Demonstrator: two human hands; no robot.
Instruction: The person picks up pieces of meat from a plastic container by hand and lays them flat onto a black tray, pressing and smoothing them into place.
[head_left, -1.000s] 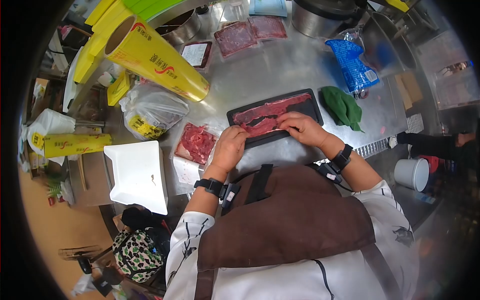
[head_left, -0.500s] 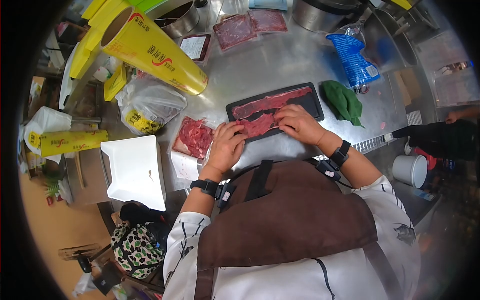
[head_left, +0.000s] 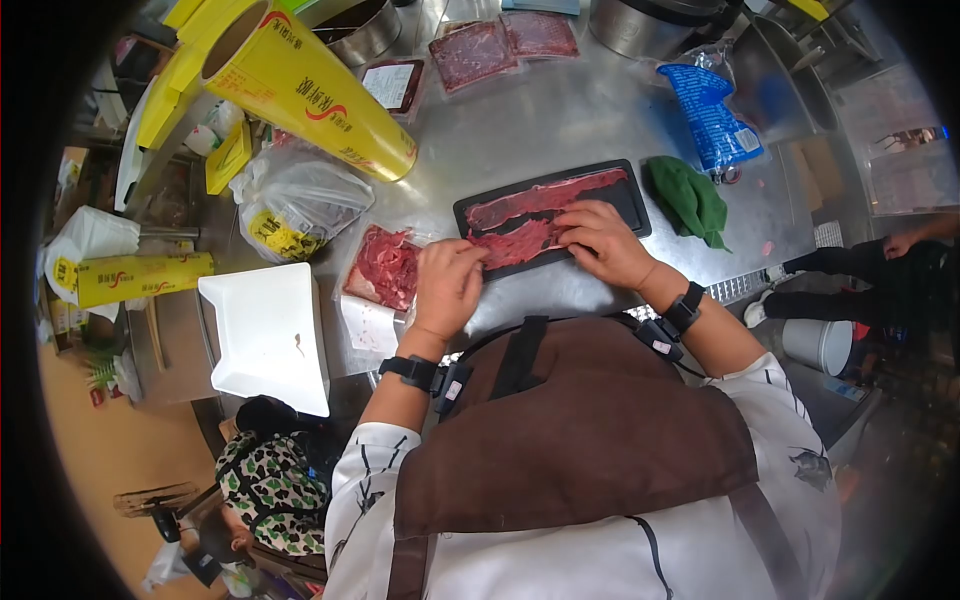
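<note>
A black tray (head_left: 622, 212) lies on the steel table in front of me, with a long strip of raw meat (head_left: 548, 197) along its far side. Along its near side is a second slice of raw meat (head_left: 515, 246), stretched between my hands. My left hand (head_left: 448, 283) pinches this slice's left end at the tray's edge. On its right end, my right hand (head_left: 603, 244) has its fingers bent and pressed down. Left of my left hand, an opened pack of raw meat pieces (head_left: 384, 268) sits on plastic wrap.
A green cloth (head_left: 686, 200) and a blue packet (head_left: 708, 115) lie right of the tray. To the left are a white bin (head_left: 265, 335), a plastic bag (head_left: 295, 205) and a large yellow roll (head_left: 320, 95). Sealed meat packs (head_left: 475, 55) lie behind. Another person (head_left: 275, 485) is at lower left.
My left hand has shifted slightly left, and the near slice now reaches further along the tray. At lower left, the other person has come further into view.
</note>
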